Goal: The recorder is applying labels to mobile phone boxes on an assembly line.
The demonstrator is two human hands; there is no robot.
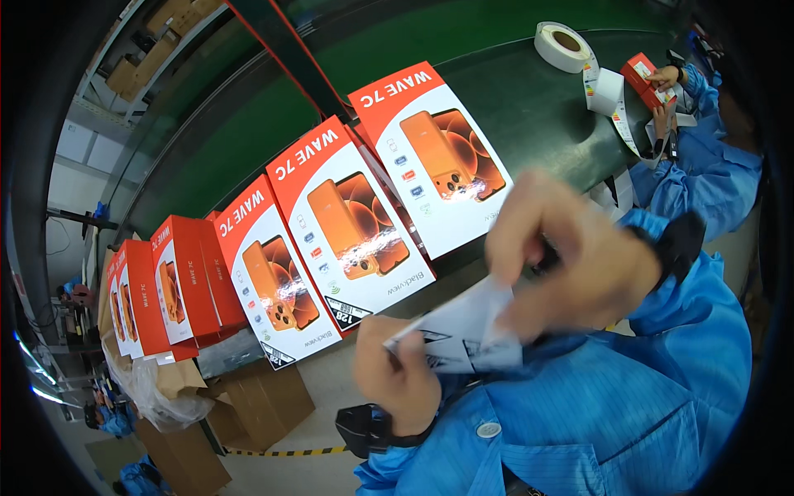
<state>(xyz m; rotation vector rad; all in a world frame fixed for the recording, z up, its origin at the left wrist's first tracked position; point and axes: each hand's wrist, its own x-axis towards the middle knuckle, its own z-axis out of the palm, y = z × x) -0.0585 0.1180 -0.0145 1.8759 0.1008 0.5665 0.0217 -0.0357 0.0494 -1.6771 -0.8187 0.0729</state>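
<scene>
A white sheet of black triangular stickers is stretched between my two hands, in front of my body. My left hand is closed on its left end. My right hand, blurred by motion, is closed with its fingertips at the sheet's right end. Just beyond them lies a red and white phone box with an orange phone pictured on it. Left of it, another phone box bears a black triangular sticker on its near corner, and so does a third box.
More red phone boxes stand farther left on the green work surface. A label roll trails its strip toward a co-worker in blue, whose hands hold a red box. Cardboard cartons sit below at the left.
</scene>
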